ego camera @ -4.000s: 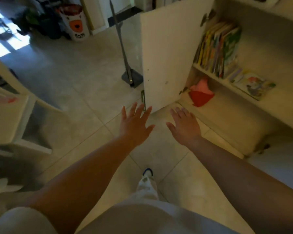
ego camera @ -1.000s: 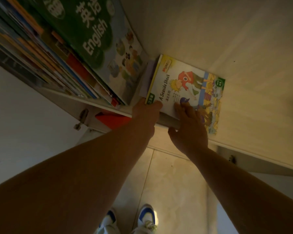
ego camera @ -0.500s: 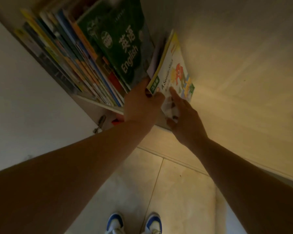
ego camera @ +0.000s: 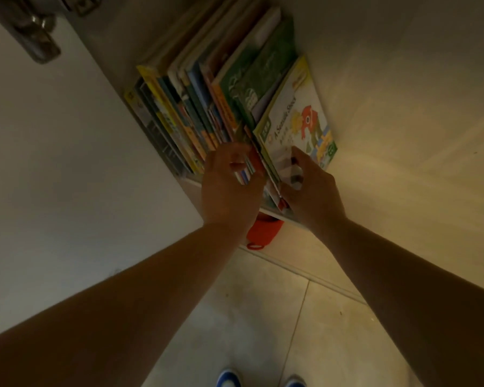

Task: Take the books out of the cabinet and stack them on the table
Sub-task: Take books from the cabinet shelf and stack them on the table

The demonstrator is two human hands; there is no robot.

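Books being gathered on the cabinet shelf

Colourful thin paperback books (ego camera: 207,88) stand at twelve o'clock; left hand (ego camera: 229,188) curls round their spines, right hand (ego camera: 310,188) presses the white illustrated storybook (ego camera: 296,121) against them, apparently to lift all together.

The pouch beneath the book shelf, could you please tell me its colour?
Red-orange pouch, seen best in the head view.

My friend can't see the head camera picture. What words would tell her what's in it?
Two bare hands reach into a cabinet shelf of books: the left hand curls round the lower edges of the upright row of books, and the right hand presses a picture book against that row. A red object lies below the shelf.
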